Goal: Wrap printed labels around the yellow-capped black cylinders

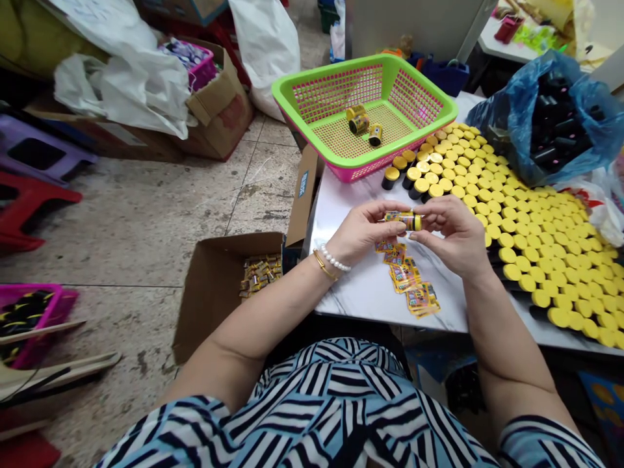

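Container [407,221] lies sideways in left grip [364,227], right grip [454,233] at cap [418,223].

A purple stool [72,156] and a red stool [30,205] stand on stained floor tiles [146,208].

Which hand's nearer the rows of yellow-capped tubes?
Right. The right hand is just beside the yellow-capped tubes, at the capped end of the held tube; the left hand grips that tube's body, farther off to the left.
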The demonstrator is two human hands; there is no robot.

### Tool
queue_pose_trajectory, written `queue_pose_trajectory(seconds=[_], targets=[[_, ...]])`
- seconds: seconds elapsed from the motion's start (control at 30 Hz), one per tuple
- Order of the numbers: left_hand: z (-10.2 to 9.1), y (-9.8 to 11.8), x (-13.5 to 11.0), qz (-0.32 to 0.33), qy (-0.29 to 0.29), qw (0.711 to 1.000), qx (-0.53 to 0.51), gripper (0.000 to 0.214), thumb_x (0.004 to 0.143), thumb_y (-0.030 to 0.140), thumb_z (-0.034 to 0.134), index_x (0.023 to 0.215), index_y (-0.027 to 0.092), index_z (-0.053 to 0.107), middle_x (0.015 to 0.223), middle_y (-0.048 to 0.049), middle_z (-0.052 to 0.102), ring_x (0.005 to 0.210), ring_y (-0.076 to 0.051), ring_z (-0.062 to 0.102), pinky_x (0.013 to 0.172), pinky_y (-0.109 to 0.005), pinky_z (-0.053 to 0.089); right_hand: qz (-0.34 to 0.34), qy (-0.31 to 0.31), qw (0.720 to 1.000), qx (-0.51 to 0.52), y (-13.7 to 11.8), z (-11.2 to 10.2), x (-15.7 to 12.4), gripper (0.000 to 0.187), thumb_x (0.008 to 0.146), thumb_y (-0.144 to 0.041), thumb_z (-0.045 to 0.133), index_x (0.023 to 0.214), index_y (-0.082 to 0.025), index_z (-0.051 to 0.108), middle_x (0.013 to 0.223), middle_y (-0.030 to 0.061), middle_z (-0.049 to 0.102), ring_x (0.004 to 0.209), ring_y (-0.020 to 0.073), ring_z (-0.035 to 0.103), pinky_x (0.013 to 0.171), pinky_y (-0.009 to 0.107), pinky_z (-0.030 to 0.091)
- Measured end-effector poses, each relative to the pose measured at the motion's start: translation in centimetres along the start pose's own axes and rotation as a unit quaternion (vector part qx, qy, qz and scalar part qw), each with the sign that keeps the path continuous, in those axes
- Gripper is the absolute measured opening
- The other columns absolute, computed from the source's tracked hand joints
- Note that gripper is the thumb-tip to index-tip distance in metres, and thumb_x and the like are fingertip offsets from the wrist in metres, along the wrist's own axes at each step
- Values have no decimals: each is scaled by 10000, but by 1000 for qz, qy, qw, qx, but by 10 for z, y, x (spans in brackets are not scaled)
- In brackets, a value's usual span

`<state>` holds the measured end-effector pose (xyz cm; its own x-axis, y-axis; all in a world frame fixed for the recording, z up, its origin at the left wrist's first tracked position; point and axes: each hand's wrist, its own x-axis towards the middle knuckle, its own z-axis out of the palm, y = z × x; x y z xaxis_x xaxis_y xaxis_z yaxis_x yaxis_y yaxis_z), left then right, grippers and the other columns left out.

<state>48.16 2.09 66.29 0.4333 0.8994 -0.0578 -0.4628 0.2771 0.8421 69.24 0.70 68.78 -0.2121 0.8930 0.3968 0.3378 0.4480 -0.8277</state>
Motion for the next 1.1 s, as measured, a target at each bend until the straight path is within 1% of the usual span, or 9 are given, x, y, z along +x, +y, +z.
queue_pose_trajectory(seconds=[0.1,0.2,0.4,0.6,0.77,0.87,0.93,1.03,1.1], targets=[[0,1,0,-5,19,1000,-5,453,761,301,905,1179,205,761,1020,-65,768,790,-135,719,698,-242,554,9,-8,1000,21,0,0,1,376,789,-410,878,1130,-298,765,1099,41,645,830,151,666,752,316,637],[-2,2,0,3,43,999,-2,371,782,354,887,1081,171,764,932,-61,756,723,-130,703,644,-240,540,18,-2,1000,23,2,-1,1,345,806,-370,861,1127,-285,767,1102,41,653,874,158,695,787,316,651],[0,0,-1,59,60,995,53,316,755,292,906,1013,163,778,893,-43,757,737,-112,693,717,-231,556,50,6,998,32,8,2,-4,369,806,-343,867,1139,-243,744,1062,48,719,910,185,747,871,365,669],[2,2,-2,71,51,994,60,310,739,268,909,999,160,778,857,-31,750,725,-114,682,681,-220,540,8,23,999,30,6,7,-4,367,727,-379,931,1045,-284,774,1148,55,697,970,204,731,859,383,687],[7,5,-5,41,56,997,37,316,732,207,907,1019,161,784,900,-36,756,742,-109,683,704,-218,544,102,38,988,113,3,14,-7,357,740,-439,922,991,-234,772,901,40,778,765,200,764,751,392,707],[6,6,-4,32,52,997,44,313,729,201,910,1013,155,785,890,-38,753,729,-107,682,690,-214,538,148,36,977,147,0,16,-6,310,775,-461,893,923,-219,767,864,38,788,710,192,766,718,384,713],[3,5,-2,33,47,997,50,296,742,246,910,990,155,776,858,-34,746,688,-101,671,657,-212,526,141,22,978,151,-1,14,-5,339,776,-437,896,1015,-232,771,896,31,786,749,187,773,757,369,712],[-3,3,2,27,33,997,56,324,789,342,882,1030,164,757,797,-26,730,616,-98,651,596,-211,503,86,16,991,105,-2,11,-4,465,764,-380,908,1186,-273,744,1018,30,770,846,183,773,812,347,702],[-6,2,3,22,25,998,59,354,795,365,877,1056,165,747,775,-21,720,601,-100,645,584,-214,498,43,21,998,38,-1,10,-6,425,777,-359,894,1171,-287,753,1067,36,754,877,183,761,802,338,699]])
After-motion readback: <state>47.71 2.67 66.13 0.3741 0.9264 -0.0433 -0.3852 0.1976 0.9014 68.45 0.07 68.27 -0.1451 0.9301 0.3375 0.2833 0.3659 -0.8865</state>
